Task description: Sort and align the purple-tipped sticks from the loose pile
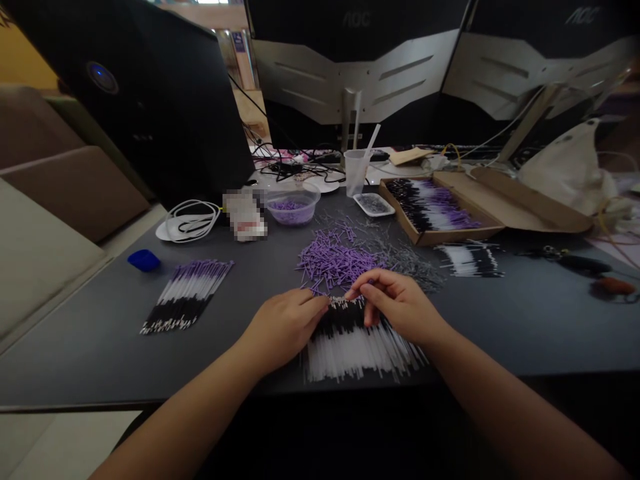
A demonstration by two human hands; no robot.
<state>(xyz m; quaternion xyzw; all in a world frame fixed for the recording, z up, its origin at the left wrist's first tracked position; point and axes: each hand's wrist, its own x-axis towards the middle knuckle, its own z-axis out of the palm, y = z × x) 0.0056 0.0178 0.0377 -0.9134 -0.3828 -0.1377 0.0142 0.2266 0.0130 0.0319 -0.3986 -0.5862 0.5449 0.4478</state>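
Note:
A row of thin sticks (pixel 340 353), clear at the near end, black further up and pale at the far tips, lies in front of me. My left hand (pixel 287 327) is closed at its upper left corner, thumb and fingers touching the tips; what they pinch is hidden. Over the upper right of the row is my right hand (pixel 395 300), fingers curled, with a small purple piece showing between thumb and fingers. Just beyond both hands is a heap of purple nail-shaped pieces (pixel 335 257), and a spread of similar grey pieces (pixel 413 263) adjoins it.
A purple-topped bundle of sticks (pixel 187 293) and a blue cap-like object (pixel 144 260) lie left. Behind are a plastic bowl (pixel 293 212), a cup with straw (pixel 355 172) and a white tray (pixel 374 205). An open cardboard box (pixel 453 235) of sticks stands right, before monitors (pixel 360 60).

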